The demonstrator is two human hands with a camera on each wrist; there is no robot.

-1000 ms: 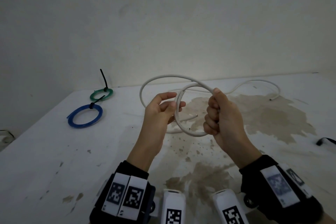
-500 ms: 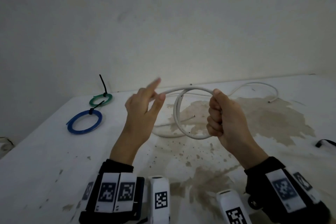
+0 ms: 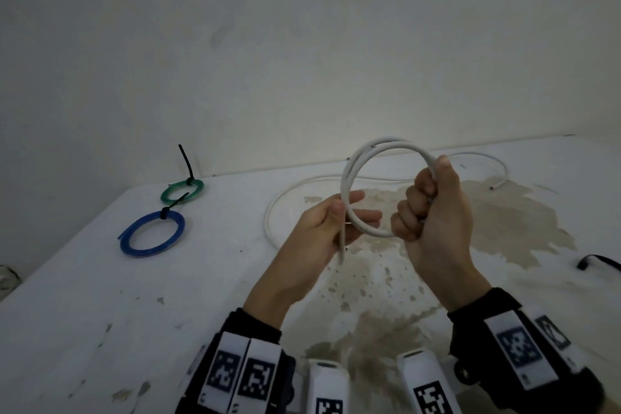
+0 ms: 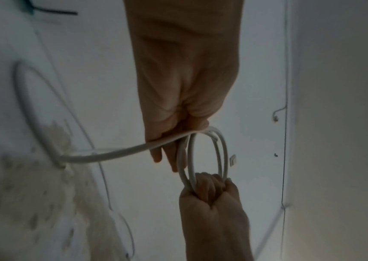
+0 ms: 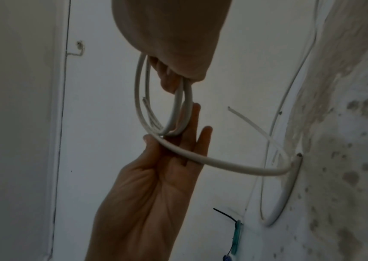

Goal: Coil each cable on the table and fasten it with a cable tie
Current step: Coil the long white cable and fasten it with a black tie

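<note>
A white cable (image 3: 345,178) is partly wound into a small coil of about two turns, held upright above the table. My right hand (image 3: 433,212) grips the coil's right side in a fist. My left hand (image 3: 329,225) is at the coil's lower left, thumb pinching the cable against straight fingers. In the left wrist view the cable (image 4: 111,153) runs from my left hand (image 4: 171,146) down to the table, with my right hand (image 4: 212,194) fisted on the loops. The right wrist view shows the coil (image 5: 138,98) between my right hand (image 5: 173,53) and left hand (image 5: 167,176).
The loose cable length (image 3: 268,212) curves over the white table (image 3: 100,312) to a far end (image 3: 500,175). A blue coil (image 3: 151,252) and green coil (image 3: 164,195), each with a black tie, lie at the far left. A black strap (image 3: 598,260) lies right.
My left hand swung out to the left, then came back under the coil with cable, adding a turn. The right hand kept its grip and lifted the coil slightly.
</note>
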